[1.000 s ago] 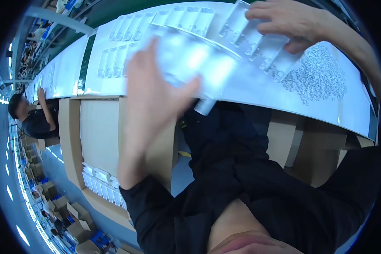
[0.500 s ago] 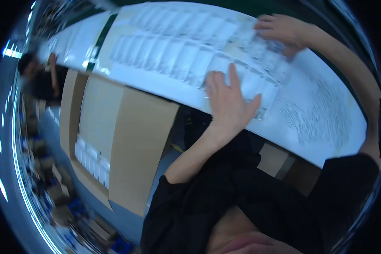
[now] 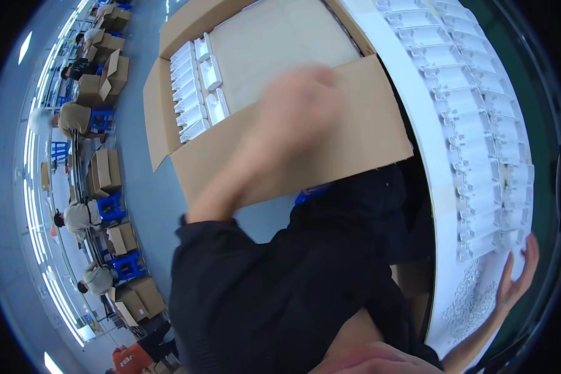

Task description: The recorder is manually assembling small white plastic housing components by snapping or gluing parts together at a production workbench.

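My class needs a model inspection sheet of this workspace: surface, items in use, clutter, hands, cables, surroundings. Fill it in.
Surface: white table, along the picture's right side.
Items in use: white tray-like parts in two long rows on the table; open carton beside it, holding stacked white pieces and a flat beige sheet.
Clutter: small clear pieces spread loose beyond the rows' lower end.
Hands: left hand blurred in front of the carton, grip unclear; right hand open, near the clear pieces.
Cables: nothing seen.
Surroundings: seated people, blue stools and other cartons at left.
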### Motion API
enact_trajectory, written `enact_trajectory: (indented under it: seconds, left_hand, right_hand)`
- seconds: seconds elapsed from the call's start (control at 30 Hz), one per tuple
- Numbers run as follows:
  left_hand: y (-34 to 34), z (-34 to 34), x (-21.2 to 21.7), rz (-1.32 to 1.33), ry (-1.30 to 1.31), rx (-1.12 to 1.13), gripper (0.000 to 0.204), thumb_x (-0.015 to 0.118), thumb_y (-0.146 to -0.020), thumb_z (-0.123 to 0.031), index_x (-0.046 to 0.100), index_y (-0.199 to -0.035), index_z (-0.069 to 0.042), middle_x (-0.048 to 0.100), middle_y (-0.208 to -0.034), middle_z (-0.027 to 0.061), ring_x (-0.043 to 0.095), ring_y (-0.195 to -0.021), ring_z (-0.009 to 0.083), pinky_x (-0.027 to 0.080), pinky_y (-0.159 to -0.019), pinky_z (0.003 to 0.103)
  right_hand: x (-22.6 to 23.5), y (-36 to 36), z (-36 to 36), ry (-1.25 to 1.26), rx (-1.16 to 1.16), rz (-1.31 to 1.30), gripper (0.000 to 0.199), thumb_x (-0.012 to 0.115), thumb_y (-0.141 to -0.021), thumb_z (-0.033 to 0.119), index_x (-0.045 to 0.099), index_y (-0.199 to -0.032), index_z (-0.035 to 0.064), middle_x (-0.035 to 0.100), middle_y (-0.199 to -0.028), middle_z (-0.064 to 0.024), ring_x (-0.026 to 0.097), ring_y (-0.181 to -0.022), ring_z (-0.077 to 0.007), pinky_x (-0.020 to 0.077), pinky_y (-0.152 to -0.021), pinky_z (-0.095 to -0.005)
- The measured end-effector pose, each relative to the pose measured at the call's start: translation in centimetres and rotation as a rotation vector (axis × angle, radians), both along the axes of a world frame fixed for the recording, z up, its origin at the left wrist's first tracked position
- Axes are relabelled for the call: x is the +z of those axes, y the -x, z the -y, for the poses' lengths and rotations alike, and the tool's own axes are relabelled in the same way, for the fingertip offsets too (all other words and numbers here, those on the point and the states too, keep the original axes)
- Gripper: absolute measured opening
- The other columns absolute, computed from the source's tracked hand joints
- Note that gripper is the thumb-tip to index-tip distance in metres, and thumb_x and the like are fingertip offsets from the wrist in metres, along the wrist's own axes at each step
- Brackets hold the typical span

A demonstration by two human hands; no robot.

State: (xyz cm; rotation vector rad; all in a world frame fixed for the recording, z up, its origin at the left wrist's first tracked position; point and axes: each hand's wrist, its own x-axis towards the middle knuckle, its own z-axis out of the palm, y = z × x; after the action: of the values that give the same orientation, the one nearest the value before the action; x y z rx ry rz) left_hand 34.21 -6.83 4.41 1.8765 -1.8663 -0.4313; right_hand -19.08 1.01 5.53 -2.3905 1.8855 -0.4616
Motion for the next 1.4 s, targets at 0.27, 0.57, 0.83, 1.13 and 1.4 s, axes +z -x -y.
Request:
enact_trajectory:
  seconds: [0.27, 0.57, 0.83, 1.13, 1.4]
  left_hand:
    - [-32.7, 4.8, -7.4, 1.006, -0.049, -0.283, 0.054, 0.06, -0.076, 0.007, 0.067, -0.123, -0.019, 0.055, -0.14, 0.0033, 0.056, -0.118, 0.0281, 0.051, -0.095, 0.037]
    - [-33.8, 13.4, -7.6, 1.013, 0.354, -0.347, 0.025, 0.063, -0.087, -0.008, 0.068, -0.109, -0.017, 0.061, -0.125, -0.0058, 0.057, -0.116, 0.0185, 0.052, -0.093, 0.03]
    - [-38.4, 15.3, -6.9, 1.302, 0.159, -0.442, 0.045, 0.066, -0.083, -0.003, 0.063, -0.125, -0.019, 0.05, -0.147, -0.002, 0.045, -0.138, 0.0214, 0.045, -0.11, 0.033]
    - [-39.8, 13.6, -6.9, 1.31, 0.053, -0.468, 0.066, 0.074, -0.078, -0.006, 0.053, -0.138, -0.022, 0.049, -0.149, -0.0019, 0.043, -0.14, 0.0211, 0.042, -0.114, 0.036]
    - [-28.8, 10.0, -6.2, 1.124, 0.106, -0.649, 0.058, 0.076, -0.08, -0.009, 0.056, -0.134, -0.019, 0.058, -0.138, -0.0015, 0.054, -0.127, 0.0226, 0.047, -0.107, 0.031]
  right_hand:
    - [-3.5, -8.2, -3.8, 0.091, 0.007, 0.148, 0.031, 0.062, -0.092, -0.002, 0.064, -0.123, 0.0013, 0.064, -0.128, -0.0175, 0.063, -0.11, -0.0309, 0.0539, -0.089, -0.0373]
    - [-4.3, -11.8, -3.0, 0.052, -0.014, 0.192, 0.024, 0.061, -0.093, -0.003, 0.067, -0.116, -0.0007, 0.067, -0.122, -0.0182, 0.065, -0.106, -0.0306, 0.0549, -0.089, -0.0374]
    - [-4.2, -13.6, -4.5, 0.024, -0.014, 0.156, 0.022, 0.061, -0.093, -0.004, 0.066, -0.114, -0.0011, 0.067, -0.12, -0.0184, 0.065, -0.106, -0.0311, 0.0544, -0.092, -0.0376]
    - [-4.2, -12.5, -4.5, 0.151, 0.001, 0.131, 0.022, 0.061, -0.093, -0.004, 0.067, -0.114, -0.001, 0.068, -0.119, -0.0185, 0.065, -0.108, -0.0319, 0.0529, -0.097, -0.0397]
    - [-4.9, -12.1, -4.6, 0.216, -0.009, 0.149, 0.022, 0.061, -0.093, -0.005, 0.067, -0.114, -0.0021, 0.069, -0.119, -0.0185, 0.066, -0.108, -0.0318, 0.0531, -0.097, -0.0404]
